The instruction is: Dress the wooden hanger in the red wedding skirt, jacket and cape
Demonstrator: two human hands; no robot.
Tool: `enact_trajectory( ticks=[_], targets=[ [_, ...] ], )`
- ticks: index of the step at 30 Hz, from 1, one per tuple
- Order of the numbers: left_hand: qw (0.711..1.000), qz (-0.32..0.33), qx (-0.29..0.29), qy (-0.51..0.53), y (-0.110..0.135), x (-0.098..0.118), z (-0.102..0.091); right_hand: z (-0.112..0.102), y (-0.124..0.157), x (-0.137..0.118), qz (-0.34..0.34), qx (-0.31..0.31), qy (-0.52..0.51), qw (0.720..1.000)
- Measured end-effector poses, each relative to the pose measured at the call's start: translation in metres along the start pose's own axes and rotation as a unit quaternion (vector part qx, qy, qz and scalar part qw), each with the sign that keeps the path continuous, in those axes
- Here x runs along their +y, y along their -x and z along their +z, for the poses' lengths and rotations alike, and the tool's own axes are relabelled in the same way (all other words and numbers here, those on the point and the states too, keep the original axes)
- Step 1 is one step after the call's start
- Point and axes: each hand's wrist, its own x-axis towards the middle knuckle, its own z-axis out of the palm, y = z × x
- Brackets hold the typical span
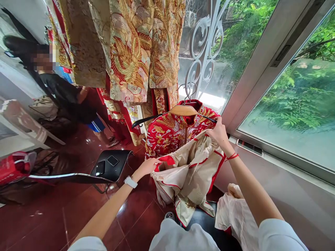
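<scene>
A cream skirt (195,177) with red edging and a gathered waistband is stretched between my two hands. My left hand (147,167) is closed on the left end of the waistband. At the other end, my right hand (218,134) pinches the waistband close to the right tip of a hanger (183,111); whether it also grips the hanger, I cannot tell. The hanger has a wooden middle and black arms. Behind the skirt hangs a red jacket (164,137) with gold embroidery. The skirt's lower part falls over a black seat (200,219).
Gold embroidered garments (129,52) hang above and behind. A black chair (115,162) with two dark devices stands left. A phone (250,147) lies on the windowsill at right. Pale cloth (232,216) sits by my right arm. Another person (65,94) stands at the back left.
</scene>
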Motion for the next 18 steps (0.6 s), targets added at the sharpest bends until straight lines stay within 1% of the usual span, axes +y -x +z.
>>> enact_trajectory(
  ticks=[2, 3, 6, 8, 9, 11, 15, 17, 18],
  targets=[
    [0.995, -0.040, -0.006, 0.091, -0.006, -0.001, 0.003, 0.001, 0.003, 0.000, -0.002, 0.004, -0.010, 1.000],
    [0.991, -0.051, -0.012, 0.119, -0.008, 0.000, 0.005, 0.002, 0.004, 0.000, -0.004, 0.011, -0.013, 1.000],
    [0.985, -0.062, -0.013, 0.161, -0.012, 0.003, 0.007, 0.000, 0.008, 0.003, -0.005, 0.030, -0.008, 1.000],
    [0.980, -0.066, -0.003, 0.187, -0.011, 0.005, -0.001, -0.004, 0.009, 0.007, -0.004, 0.038, -0.005, 0.999],
    [0.978, -0.065, 0.002, 0.197, -0.010, 0.005, -0.010, -0.007, 0.008, 0.009, -0.005, 0.041, -0.007, 0.999],
    [0.974, -0.064, 0.011, 0.218, -0.008, 0.006, -0.037, -0.014, 0.005, 0.013, -0.010, 0.042, -0.017, 0.999],
    [0.962, -0.061, 0.015, 0.266, -0.006, 0.015, -0.105, -0.028, -0.002, 0.015, -0.014, 0.028, -0.039, 0.999],
    [0.964, -0.054, 0.003, 0.259, -0.007, 0.023, -0.131, -0.031, -0.006, 0.014, -0.010, 0.046, -0.048, 0.998],
    [0.968, -0.053, -0.005, 0.246, -0.009, 0.027, -0.140, -0.032, -0.007, 0.013, -0.006, 0.057, -0.052, 0.997]
  ],
)
